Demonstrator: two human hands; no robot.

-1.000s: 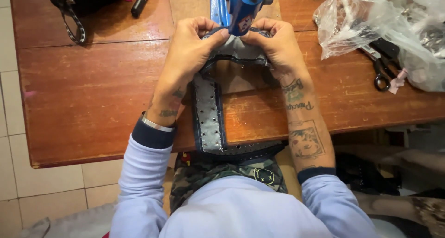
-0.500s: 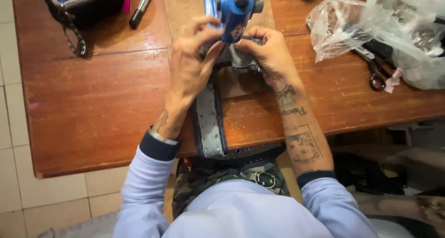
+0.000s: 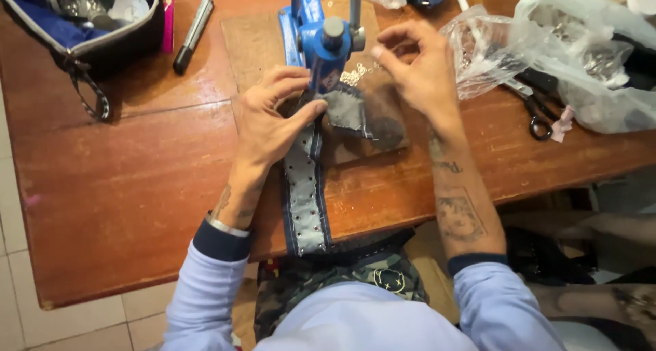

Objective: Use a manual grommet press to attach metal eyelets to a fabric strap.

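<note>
A blue hand press (image 3: 320,33) stands on a wooden board (image 3: 256,40) on the table. A grey studded strap with blue edges (image 3: 304,194) runs from under the press toward me and hangs over the table's front edge. My left hand (image 3: 270,122) presses the strap's upper end flat beside the press base, thumb on the fabric. My right hand (image 3: 417,67) is lifted just right of the press, fingertips pinched together; whether they hold a small stud I cannot tell. Small shiny studs (image 3: 355,74) lie on the board under it.
An open dark pouch (image 3: 89,19) with metal parts sits at the far left, a marker (image 3: 193,35) beside it. Clear plastic bags (image 3: 581,50) and black scissors (image 3: 536,115) lie at the right. The wooden table (image 3: 109,187) ends near my lap.
My right hand has let go of the strap and risen to the right of the press. The left hand stays on the strap. The camera has tilted, so the press sits lower in view.
</note>
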